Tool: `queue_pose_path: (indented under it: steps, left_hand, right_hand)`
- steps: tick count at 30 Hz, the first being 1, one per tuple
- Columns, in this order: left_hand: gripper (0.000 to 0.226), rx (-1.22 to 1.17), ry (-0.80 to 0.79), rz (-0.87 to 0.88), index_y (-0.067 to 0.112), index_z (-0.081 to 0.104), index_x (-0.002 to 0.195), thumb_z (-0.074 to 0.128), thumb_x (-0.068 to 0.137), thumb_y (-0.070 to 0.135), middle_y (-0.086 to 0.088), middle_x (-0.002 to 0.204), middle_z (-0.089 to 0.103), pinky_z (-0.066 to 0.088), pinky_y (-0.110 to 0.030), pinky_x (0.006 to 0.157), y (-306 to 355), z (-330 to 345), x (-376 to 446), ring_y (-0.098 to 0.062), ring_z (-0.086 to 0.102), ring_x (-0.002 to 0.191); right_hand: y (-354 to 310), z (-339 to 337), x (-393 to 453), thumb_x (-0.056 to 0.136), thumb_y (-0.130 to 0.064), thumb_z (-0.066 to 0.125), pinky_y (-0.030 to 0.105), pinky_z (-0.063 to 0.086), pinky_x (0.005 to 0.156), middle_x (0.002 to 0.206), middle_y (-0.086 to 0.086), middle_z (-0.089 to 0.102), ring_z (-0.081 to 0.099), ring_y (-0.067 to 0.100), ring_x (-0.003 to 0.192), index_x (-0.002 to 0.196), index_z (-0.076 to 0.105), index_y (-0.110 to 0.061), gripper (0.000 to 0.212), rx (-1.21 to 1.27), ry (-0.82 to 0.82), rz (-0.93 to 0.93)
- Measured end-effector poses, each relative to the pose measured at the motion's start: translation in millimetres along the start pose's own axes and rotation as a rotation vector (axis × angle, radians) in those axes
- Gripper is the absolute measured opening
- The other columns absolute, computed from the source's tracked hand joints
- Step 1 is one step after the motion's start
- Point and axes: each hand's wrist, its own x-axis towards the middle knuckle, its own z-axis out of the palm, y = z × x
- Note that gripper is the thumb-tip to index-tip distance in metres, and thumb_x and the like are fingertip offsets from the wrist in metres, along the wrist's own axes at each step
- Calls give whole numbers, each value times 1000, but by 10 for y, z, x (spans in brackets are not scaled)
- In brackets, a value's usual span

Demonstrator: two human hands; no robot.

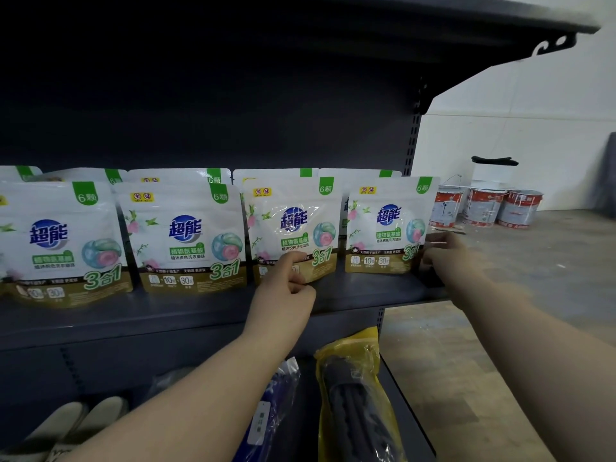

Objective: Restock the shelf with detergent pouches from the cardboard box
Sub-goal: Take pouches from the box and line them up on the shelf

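White detergent pouches with blue logos and gold bases stand upright in a row on the dark grey shelf (pixel 186 311), with more pouches behind them. My left hand (pixel 286 288) pinches the bottom edge of the third pouch (pixel 293 225). My right hand (pixel 446 258) holds the lower right corner of the rightmost pouch (pixel 386 225) at the shelf's right end. Two further front pouches (pixel 186 235) (pixel 63 241) stand to the left. The cardboard box is out of view.
The shelf above (pixel 466 31) overhangs the row. On the lower shelf lie a yellow-wrapped dark bundle (pixel 356 395), a blue-wrapped item (pixel 273 411) and pale slippers (pixel 73 425). Three paint cans (pixel 483 208) stand on the floor at right by the white wall.
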Motion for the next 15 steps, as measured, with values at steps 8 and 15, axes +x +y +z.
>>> queue_pose_path:
  steps: [8, 15]
  left_hand:
    - [23, -79, 8, -29, 35, 59, 113, 57, 94, 22, 7, 99, 65, 47, -23, 73, 127, -85, 116, -11, 62, 93]
    - [14, -42, 128, -19, 26, 62, 94, 52, 97, 34, 4, 95, 70, 50, -30, 81, 112, -395, 171, -16, 64, 92]
  right_hand:
    - [-865, -154, -349, 85, -19, 59, 39, 49, 74, 87, 4, 64, 62, 29, 84, 96, 59, -15, 12, -254, 220, -475]
    - [-1605, 621, -686, 85, -20, 66, 31, 49, 90, 113, -2, 64, 59, 15, 103, 111, 63, -23, 27, -614, -136, -899]
